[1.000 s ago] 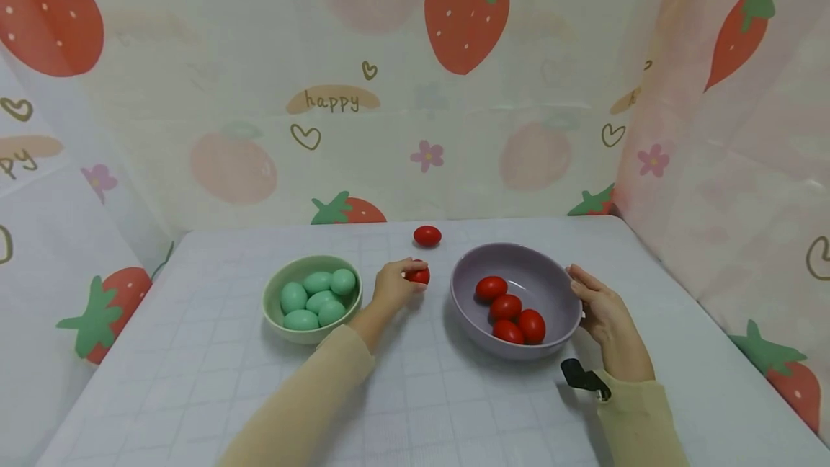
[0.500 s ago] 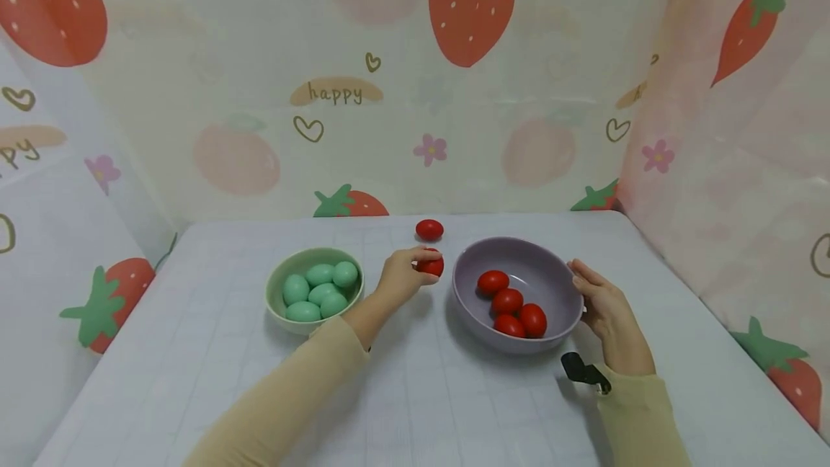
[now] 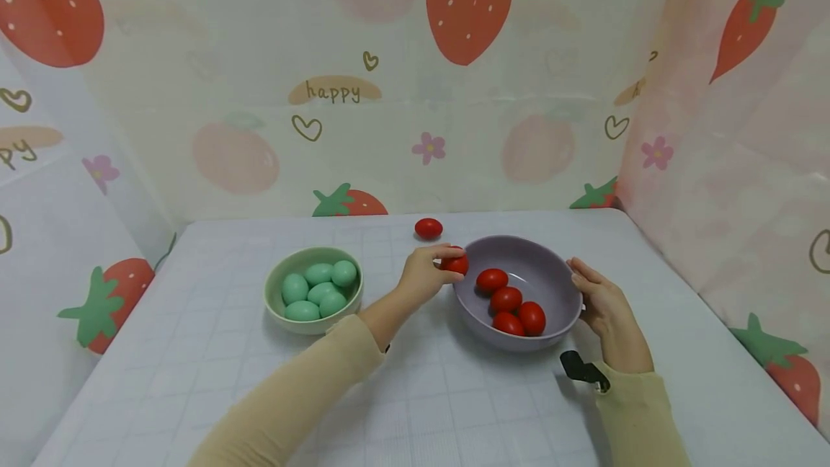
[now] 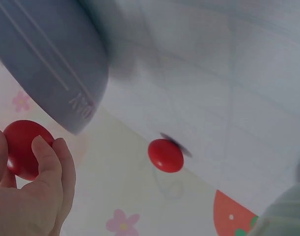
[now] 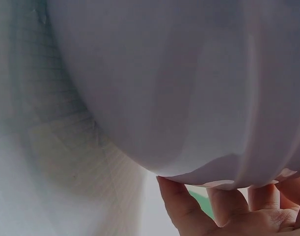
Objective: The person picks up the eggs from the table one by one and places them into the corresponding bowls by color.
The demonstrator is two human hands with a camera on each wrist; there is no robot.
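Note:
My left hand [image 3: 423, 274] pinches a red egg [image 3: 457, 265] between thumb and fingers. In the head view that egg overlaps the left rim of the purple bowl [image 3: 541, 269]; in the left wrist view the egg [image 4: 23, 147] shows beside the bowl's outer wall [image 4: 56, 64]. Inside the bowl lie several red eggs [image 3: 506, 300]. My right hand [image 3: 608, 316] rests its fingertips against the bowl's right side, and the right wrist view has those fingers [image 5: 228, 204] touching the outer wall. One more red egg [image 3: 429, 228] lies on the table behind my left hand.
A pale green bowl [image 3: 295, 324] with several mint-green eggs [image 3: 320, 292] stands on the left, close to my left forearm. A white gridded cloth [image 3: 428, 409] covers the table. Strawberry-print sheets [image 3: 389, 150] hang behind and at both sides.
My left hand has lifted the red egg and carried it right, from the table between the bowls to the purple bowl's left rim. The right hand stays at the bowl.

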